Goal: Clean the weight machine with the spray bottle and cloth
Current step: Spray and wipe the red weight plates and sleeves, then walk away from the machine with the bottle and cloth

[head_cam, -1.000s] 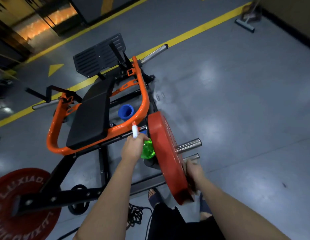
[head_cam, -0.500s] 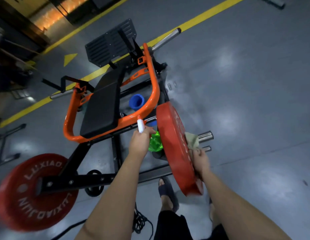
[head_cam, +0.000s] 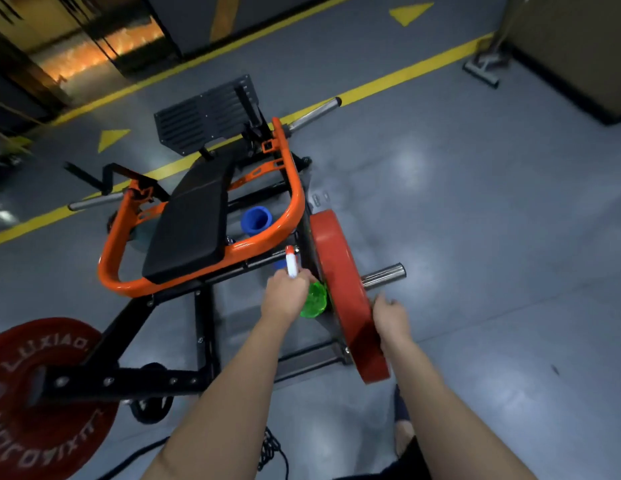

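Centre-left: green spray bottle point(head_cam: 314, 299) gripped by left hand point(head_cam: 285, 296), fingers curled round neck, nozzle upward, just beside inner face of red weight plate point(head_cam: 340, 282). Further right: right hand point(head_cam: 390, 317) against plate's outer side, near chrome sleeve point(head_cam: 383, 273). Judged step: wiping the plate. Next: sweep outer side fully, then spray orange frame point(head_cam: 239, 252). Cloth hidden; right fingers' grasp impossible to tell. Plate's outer side out of sight.

A glossy grey floor point(head_cam: 475, 202) catching pale glare carries yellow lines point(head_cam: 406, 73) and yellow triangles point(head_cam: 110, 138), with a tan wall point(head_cam: 572, 46) at right.
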Tool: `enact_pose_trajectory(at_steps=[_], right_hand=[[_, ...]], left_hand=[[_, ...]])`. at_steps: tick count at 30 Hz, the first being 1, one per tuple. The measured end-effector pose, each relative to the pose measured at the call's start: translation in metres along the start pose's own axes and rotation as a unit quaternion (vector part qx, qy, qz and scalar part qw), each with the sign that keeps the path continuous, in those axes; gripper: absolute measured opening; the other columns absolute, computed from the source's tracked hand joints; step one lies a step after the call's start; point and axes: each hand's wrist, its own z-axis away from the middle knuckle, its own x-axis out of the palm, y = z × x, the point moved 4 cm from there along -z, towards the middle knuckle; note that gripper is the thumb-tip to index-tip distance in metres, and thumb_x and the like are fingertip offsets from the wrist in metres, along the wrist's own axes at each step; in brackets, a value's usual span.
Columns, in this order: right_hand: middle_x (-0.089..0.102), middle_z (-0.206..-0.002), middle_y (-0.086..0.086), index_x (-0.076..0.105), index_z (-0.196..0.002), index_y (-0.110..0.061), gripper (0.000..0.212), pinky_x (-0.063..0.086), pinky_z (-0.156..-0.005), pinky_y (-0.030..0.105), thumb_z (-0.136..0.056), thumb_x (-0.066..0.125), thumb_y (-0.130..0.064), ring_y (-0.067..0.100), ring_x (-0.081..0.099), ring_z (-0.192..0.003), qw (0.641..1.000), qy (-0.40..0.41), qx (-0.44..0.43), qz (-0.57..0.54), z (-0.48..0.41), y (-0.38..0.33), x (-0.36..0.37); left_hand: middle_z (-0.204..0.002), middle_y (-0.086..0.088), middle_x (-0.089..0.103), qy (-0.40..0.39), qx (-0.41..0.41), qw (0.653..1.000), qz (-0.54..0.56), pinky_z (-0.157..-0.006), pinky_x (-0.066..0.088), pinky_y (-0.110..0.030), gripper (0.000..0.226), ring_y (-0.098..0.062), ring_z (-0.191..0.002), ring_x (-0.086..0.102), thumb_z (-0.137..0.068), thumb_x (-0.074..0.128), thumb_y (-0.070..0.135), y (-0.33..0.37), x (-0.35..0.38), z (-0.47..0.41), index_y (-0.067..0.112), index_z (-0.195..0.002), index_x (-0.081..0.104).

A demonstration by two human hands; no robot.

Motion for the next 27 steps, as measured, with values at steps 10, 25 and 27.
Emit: enact_pose_trajectory(at_steps=[10,25,27], right_hand=[[0.064,-0.098,0.000,0.063,-0.105,-0.022,0.023,0.047,-0.090,0.037,-0.089,0.052,-0.035,0.026,0.057,-0.094,0.975,0.019,-0.217,-0.048,0.223,-0.045,0.066],[0.064,-0.075,0.008,0.062,-0.109,-0.012,0.020,0.046,-0.053,0.029,-0.099,0.053,-0.025,0.016,0.058,-0.052,0.966,-0.201,-0.150,-0.063,0.430,0.017,0.393],[0.068,-0.082,0.006,0.065,-0.107,-0.015,0.020,0.050,-0.053,0.025,-0.097,0.055,-0.030,0.014,0.062,-0.059,0.969,-0.186,-0.149,-0.060,0.438,0.011,0.427]], left_hand=[[-0.076,-0.006,0.072,0.019,-0.009,0.988,0.156,-0.072,0.056,-0.046,0.022,-0.029,-0.077,0.067,-0.067,0.077,0.032,-0.141,-0.160,0.066,0.012,-0.077,0.075],[-0.083,-0.011,0.077,0.081,0.037,0.983,0.158,-0.086,0.056,-0.049,0.031,-0.029,-0.086,0.073,-0.055,0.070,0.033,-0.324,-0.459,0.053,0.013,-0.077,0.079],[-0.078,-0.006,0.077,0.073,0.056,0.986,0.137,-0.078,0.057,-0.046,0.031,-0.030,-0.084,0.073,-0.055,0.070,0.036,-0.330,-0.494,0.035,0.013,-0.074,0.079]])
